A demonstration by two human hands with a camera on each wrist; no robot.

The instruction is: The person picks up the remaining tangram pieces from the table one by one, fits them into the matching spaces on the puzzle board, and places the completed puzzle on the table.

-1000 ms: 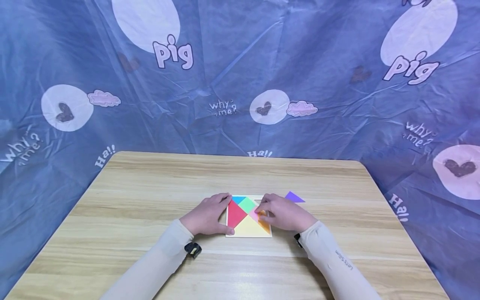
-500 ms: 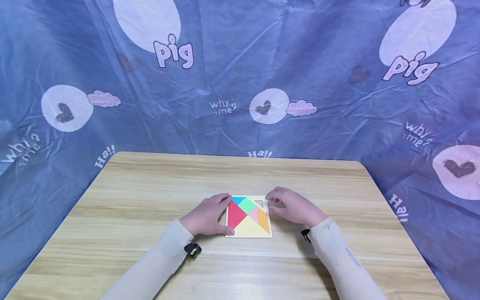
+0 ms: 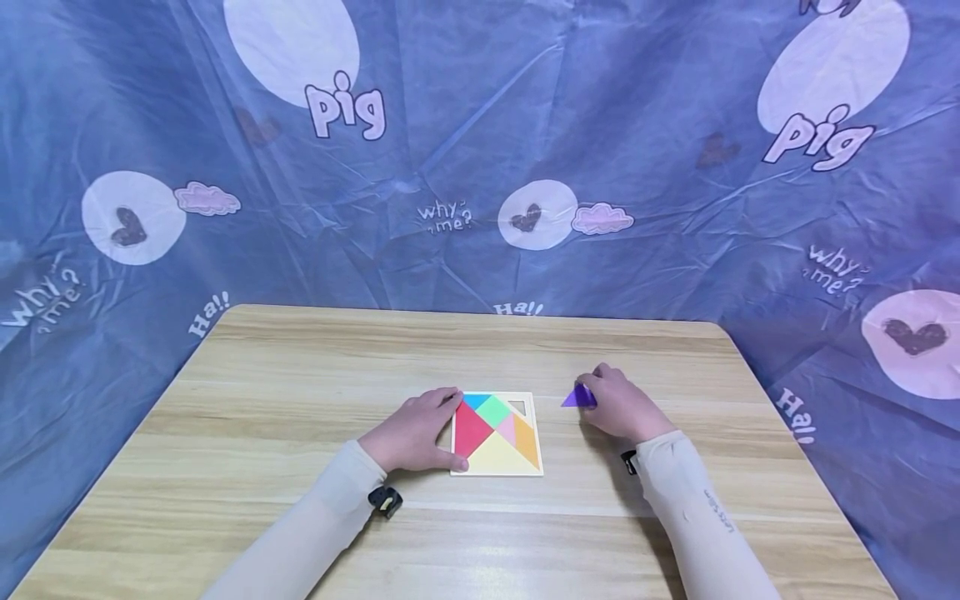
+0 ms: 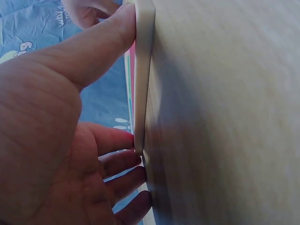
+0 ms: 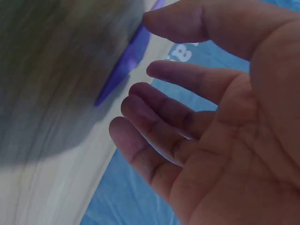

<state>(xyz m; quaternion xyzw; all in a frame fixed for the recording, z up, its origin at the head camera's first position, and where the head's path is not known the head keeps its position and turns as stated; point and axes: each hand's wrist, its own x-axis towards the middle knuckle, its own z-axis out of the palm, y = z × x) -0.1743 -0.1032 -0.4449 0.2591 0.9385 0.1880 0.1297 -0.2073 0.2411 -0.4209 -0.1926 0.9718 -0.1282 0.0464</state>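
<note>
A square tangram tray (image 3: 529,404) lies mid-table, holding a red piece (image 3: 472,432), a green square (image 3: 494,410) and several others in blue, pink, orange and pale yellow. At its upper right corner a triangular recess shows bare. My left hand (image 3: 412,432) holds the tray's left side, fingers at the far corner and thumb at the near edge. To the right of the tray a purple triangle (image 3: 577,397) lies on the table. My right hand (image 3: 622,407) is over its right part; in the right wrist view the thumb tip (image 5: 152,21) meets the triangle, with the other fingers loosely extended.
The light wooden table (image 3: 300,358) surrounds the tray. Beyond its far edge hangs a blue printed cloth (image 3: 465,150), which also comes round both sides. A black wrist device (image 3: 386,500) sits below the left cuff.
My right hand has left the tray's right side and moved right to the purple triangle, which now sits slightly further left and turned. My left hand has stayed on the tray.
</note>
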